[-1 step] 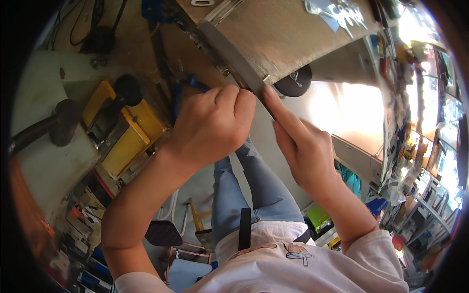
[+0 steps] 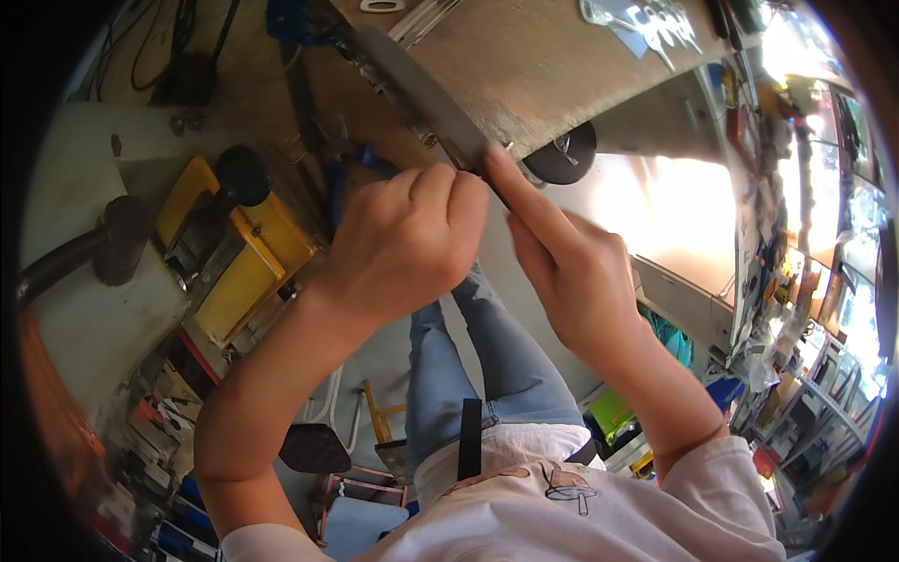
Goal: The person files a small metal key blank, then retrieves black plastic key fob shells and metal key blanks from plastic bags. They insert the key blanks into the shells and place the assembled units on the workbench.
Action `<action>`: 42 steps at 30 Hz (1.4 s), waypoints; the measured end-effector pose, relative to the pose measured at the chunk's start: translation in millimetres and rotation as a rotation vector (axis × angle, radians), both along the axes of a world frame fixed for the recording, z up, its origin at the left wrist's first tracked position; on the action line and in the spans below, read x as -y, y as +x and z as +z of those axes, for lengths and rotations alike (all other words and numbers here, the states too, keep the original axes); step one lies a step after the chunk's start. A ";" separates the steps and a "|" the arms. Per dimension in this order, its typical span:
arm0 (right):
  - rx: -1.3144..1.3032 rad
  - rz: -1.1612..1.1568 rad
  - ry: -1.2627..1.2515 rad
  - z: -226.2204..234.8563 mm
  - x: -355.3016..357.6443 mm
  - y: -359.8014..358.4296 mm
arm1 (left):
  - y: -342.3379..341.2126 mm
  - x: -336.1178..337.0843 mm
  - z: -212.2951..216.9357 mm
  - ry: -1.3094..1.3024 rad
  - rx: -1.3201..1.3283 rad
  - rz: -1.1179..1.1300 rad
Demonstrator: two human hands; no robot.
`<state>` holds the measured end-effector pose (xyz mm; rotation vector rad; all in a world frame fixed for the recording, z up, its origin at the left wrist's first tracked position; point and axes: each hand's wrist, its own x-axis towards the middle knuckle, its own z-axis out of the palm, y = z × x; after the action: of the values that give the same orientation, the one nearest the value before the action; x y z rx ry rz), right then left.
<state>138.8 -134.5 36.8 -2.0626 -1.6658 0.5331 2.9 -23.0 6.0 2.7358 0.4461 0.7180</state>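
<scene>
A grey metal bar (image 2: 412, 89) runs along the edge of a wooden workbench top (image 2: 552, 56). My left hand (image 2: 407, 244) is curled into a fist, and its fingertips close on the bar's near end. Anything else inside the fist is hidden. My right hand (image 2: 571, 272) is just to the right. Its index finger is stretched out with the tip touching the same end of the bar, and its other fingers are curled in. The two hands almost touch.
A black round wheel (image 2: 562, 155) hangs under the bench edge, and blue metal parts (image 2: 342, 173) sit left of my fist. A yellow machine with a black knob (image 2: 234, 234) stands at the left. My legs in blue jeans (image 2: 468, 365) are below, and cluttered shelves (image 2: 805, 309) are at the right.
</scene>
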 end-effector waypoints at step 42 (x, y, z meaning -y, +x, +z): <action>0.232 0.615 0.371 22.4 -147.3 171.2 | 100.5 -199.8 11.1 0.120 -0.069 0.962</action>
<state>309.9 12.8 59.2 -1.3740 -2.3407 0.1410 103.3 176.7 17.1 2.5403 1.8328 0.8486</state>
